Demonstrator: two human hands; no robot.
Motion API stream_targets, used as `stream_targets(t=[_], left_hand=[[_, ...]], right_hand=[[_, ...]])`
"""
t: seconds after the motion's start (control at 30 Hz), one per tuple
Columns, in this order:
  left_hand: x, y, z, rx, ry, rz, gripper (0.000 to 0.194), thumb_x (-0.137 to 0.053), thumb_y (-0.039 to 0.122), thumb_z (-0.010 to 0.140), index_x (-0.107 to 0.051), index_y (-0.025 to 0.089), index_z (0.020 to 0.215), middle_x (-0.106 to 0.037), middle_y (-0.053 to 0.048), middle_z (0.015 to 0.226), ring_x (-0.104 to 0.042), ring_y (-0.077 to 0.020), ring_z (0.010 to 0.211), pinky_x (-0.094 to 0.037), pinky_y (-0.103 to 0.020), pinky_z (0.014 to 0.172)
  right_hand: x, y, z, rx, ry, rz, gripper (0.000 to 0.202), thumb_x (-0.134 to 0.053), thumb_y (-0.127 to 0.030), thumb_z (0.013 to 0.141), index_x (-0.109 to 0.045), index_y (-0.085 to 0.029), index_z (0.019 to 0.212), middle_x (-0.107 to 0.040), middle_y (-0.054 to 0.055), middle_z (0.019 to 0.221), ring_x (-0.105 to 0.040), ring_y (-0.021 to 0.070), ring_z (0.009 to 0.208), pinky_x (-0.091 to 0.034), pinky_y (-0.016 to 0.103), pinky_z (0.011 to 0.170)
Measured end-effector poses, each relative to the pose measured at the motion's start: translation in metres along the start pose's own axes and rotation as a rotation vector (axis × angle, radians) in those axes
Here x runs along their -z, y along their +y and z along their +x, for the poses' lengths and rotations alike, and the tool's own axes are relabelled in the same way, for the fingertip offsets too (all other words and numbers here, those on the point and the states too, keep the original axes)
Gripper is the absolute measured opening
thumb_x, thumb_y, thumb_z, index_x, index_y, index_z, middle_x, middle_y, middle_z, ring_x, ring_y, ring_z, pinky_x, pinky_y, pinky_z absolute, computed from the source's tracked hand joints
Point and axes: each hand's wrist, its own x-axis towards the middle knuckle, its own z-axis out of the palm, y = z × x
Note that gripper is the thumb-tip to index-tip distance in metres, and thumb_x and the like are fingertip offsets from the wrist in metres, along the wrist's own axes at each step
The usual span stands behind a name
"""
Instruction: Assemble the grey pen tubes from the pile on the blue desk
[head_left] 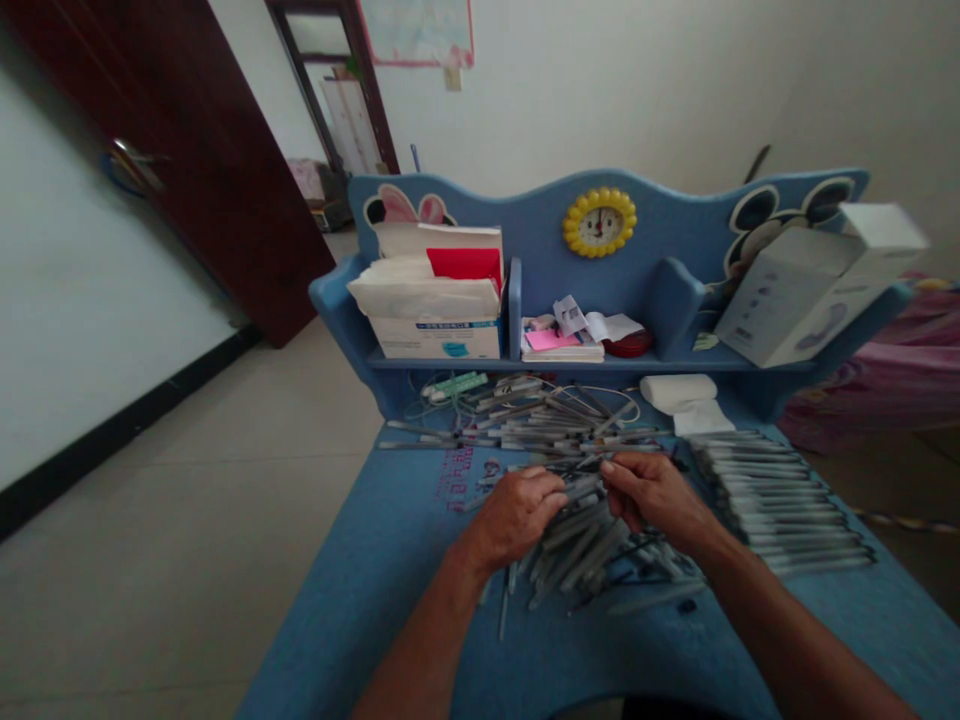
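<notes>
My left hand [517, 508] is closed with its fingers curled, seemingly round a slim pen, at the left side of a heap of grey, translucent pens [574, 560]. Across from it, my right hand [651, 492] is pinched, thumb against forefinger; what lies in the pinch is too small and blurred to name. Both hands hover over the top of the heap, a short gap apart. To the right, a neat row of pens [787, 505] lies side by side. More loose pens [540, 428] are spread behind my hands.
The blue desk [337, 600] has a back shelf with a mask box [439, 335], papers [562, 352], a yellow flower clock [599, 223] and a leaning white box [795, 290]. A white paper roll [679, 392] lies below the shelf. A small black piece [687, 606] sits near the heap.
</notes>
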Motion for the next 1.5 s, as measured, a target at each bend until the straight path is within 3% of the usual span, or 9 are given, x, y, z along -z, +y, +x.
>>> stream_targets(t=[0.3,0.5,0.6,0.7,0.8,1.0,1.17,1.33,1.5], left_hand=[[0.0052,-0.0031,-0.0021,0.020,-0.046,-0.017,0.022,-0.043,0.023,0.086,-0.062,0.016,0.076,-0.058,-0.001,0.072,-0.055,-0.0132,0.074,-0.039,-0.022,0.069],[0.0065,-0.0040,-0.0045,0.026,-0.036,-0.011,0.023,-0.042,0.025,0.087,-0.062,0.016,0.081,-0.059,-0.002,0.077,-0.055,-0.0135,0.077,-0.039,-0.023,0.071],[0.0060,-0.0056,-0.0050,0.016,-0.036,0.005,0.023,-0.043,0.025,0.087,-0.062,0.016,0.079,-0.059,-0.002,0.075,-0.055,-0.0135,0.076,-0.039,-0.023,0.071],[0.0051,-0.0069,-0.0052,0.019,-0.046,0.011,0.023,-0.043,0.025,0.087,-0.063,0.016,0.078,-0.059,-0.002,0.073,-0.055,-0.0134,0.074,-0.039,-0.023,0.070],[0.0046,-0.0075,-0.0052,0.024,-0.037,0.002,0.023,-0.043,0.025,0.086,-0.063,0.017,0.079,-0.060,-0.002,0.075,-0.055,-0.0137,0.075,-0.040,-0.023,0.070],[0.0057,-0.0077,-0.0053,0.022,-0.024,-0.001,0.022,-0.043,0.023,0.086,-0.063,0.016,0.082,-0.061,-0.003,0.077,-0.055,-0.0141,0.077,-0.040,-0.023,0.072],[0.0072,-0.0062,-0.0051,0.036,-0.034,-0.001,0.024,-0.042,0.025,0.086,-0.063,0.016,0.079,-0.060,-0.003,0.074,-0.055,-0.0141,0.075,-0.040,-0.024,0.069],[0.0065,-0.0064,-0.0046,0.046,-0.035,-0.003,0.024,-0.042,0.025,0.085,-0.063,0.016,0.077,-0.060,-0.003,0.073,-0.055,-0.0143,0.075,-0.040,-0.024,0.069],[0.0052,-0.0084,-0.0047,0.036,-0.027,-0.009,0.024,-0.042,0.023,0.085,-0.063,0.016,0.078,-0.061,-0.003,0.074,-0.055,-0.0145,0.076,-0.039,-0.023,0.069]], right_hand=[[0.0017,-0.0014,0.0000,0.027,-0.078,0.108,0.027,-0.059,-0.041,0.074,-0.056,-0.016,0.082,-0.063,-0.002,0.061,-0.059,0.0113,0.046,-0.046,0.023,0.048],[0.0008,-0.0023,0.0001,0.006,-0.056,-0.082,0.037,-0.041,-0.048,0.084,-0.049,-0.017,0.063,-0.057,-0.003,0.048,-0.053,0.0104,0.035,-0.037,0.020,0.036],[-0.0001,-0.0031,0.0002,0.024,-0.076,-0.082,0.033,-0.044,-0.044,0.082,-0.048,-0.017,0.064,-0.058,-0.003,0.051,-0.053,0.0092,0.035,-0.038,0.019,0.037],[0.0000,-0.0034,0.0012,0.016,-0.111,0.012,0.024,-0.051,-0.040,0.078,-0.049,-0.017,0.076,-0.061,-0.003,0.058,-0.057,0.0101,0.041,-0.043,0.021,0.042],[-0.0007,-0.0037,0.0022,0.005,-0.106,0.053,0.029,-0.055,-0.039,0.074,-0.047,-0.017,0.092,-0.062,-0.003,0.064,-0.059,0.0116,0.045,-0.045,0.023,0.044],[-0.0055,-0.0047,0.0021,-0.001,-0.063,-0.107,0.033,-0.041,-0.045,0.083,-0.045,-0.018,0.066,-0.055,-0.005,0.048,-0.048,0.0077,0.032,-0.035,0.018,0.033],[-0.0057,-0.0051,0.0021,-0.014,-0.101,0.031,0.033,-0.052,-0.043,0.077,-0.045,-0.018,0.098,-0.060,-0.005,0.060,-0.057,0.0109,0.040,-0.042,0.021,0.039],[-0.0066,-0.0051,0.0032,-0.021,-0.056,-0.106,0.032,-0.040,-0.046,0.083,-0.045,-0.019,0.067,-0.055,-0.005,0.048,-0.049,0.0076,0.031,-0.035,0.018,0.033],[-0.0077,-0.0048,0.0035,-0.026,-0.085,0.037,0.031,-0.052,-0.042,0.076,-0.046,-0.019,0.096,-0.060,-0.006,0.058,-0.056,0.0110,0.038,-0.042,0.021,0.037]])
